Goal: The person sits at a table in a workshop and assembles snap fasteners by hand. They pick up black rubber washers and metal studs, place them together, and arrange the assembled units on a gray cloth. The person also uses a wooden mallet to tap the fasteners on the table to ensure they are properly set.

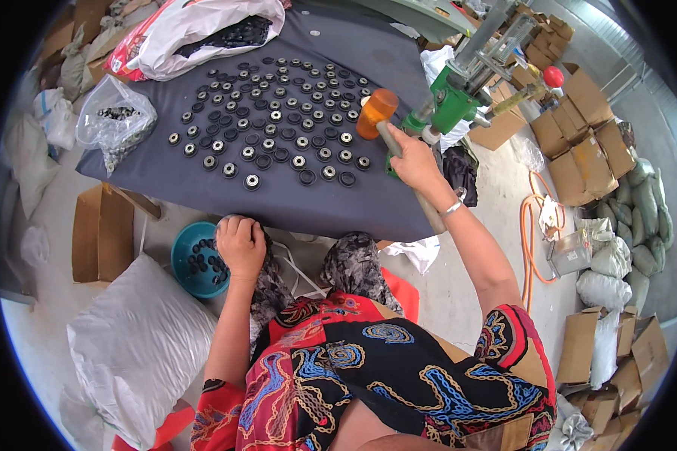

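Observation:
My right hand (pixel 417 161) is closed around the pale handle of a mallet (pixel 377 113) with a translucent orange head. The head rests on or just above the right side of the dark-covered table (pixel 338 210); which one, I cannot tell. Left of it, many black rubber rings (pixel 307 177) lie spread in loose rows. Several have a silver bearing-like metal piece (pixel 251 181) set in the middle. My left hand (pixel 240 244) lies over my left knee, below the table's front edge, fingers bent and holding nothing visible. Beside it is a teal basin (pixel 179 255) containing small black parts (pixel 203 263).
A green hand press (pixel 451 105) with a red-knobbed lever (pixel 553 77) stands at the table's right. Bags of parts (pixel 116 120) lie at the left, with a larger white sack (pixel 203 41) behind. Cartons (pixel 579 158) and an orange hose (pixel 526 233) are on the right floor.

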`<state>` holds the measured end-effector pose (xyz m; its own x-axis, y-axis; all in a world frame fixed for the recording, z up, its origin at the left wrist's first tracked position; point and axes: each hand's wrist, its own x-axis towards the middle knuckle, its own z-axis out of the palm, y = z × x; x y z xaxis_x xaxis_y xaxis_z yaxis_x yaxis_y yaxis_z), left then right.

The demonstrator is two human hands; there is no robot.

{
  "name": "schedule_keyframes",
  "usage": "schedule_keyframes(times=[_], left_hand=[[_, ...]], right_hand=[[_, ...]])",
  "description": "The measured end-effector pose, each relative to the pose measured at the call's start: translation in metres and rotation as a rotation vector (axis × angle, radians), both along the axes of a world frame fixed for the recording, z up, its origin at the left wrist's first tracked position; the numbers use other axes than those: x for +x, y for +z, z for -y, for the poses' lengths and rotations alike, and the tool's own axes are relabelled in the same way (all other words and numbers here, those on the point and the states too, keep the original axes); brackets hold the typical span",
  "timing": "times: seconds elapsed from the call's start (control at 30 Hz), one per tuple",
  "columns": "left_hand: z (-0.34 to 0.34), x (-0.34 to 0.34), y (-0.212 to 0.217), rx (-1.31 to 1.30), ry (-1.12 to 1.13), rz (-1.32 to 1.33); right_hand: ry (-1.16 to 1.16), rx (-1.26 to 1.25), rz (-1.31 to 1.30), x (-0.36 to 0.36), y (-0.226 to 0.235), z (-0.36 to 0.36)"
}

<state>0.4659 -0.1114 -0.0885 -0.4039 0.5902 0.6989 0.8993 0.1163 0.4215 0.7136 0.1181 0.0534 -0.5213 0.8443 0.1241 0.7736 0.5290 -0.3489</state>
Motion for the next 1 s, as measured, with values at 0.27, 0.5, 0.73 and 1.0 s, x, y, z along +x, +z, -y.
schedule_keyframes(times=[0.27, 0.5, 0.73, 1.0], left_hand=[[0.003, 0.0, -0.001, -0.011, 0.002, -0.008], [0.005, -0.007, 0.0, 0.007, 0.005, -0.019], [0.004, -0.007, -0.003, -0.005, -0.001, 0.002], [0.001, -0.006, -0.006, -0.02, 0.007, 0.001]], right_hand=[[0.176, 0.072, 0.06, -0.015, -0.003, 0.022], [0.176, 0.078, -0.071, -0.009, -0.001, 0.012], [0.193, -0.001, -0.081, -0.003, -0.006, 0.011], [0.184, -0.015, 0.08, 0.004, 0.009, 0.051]])
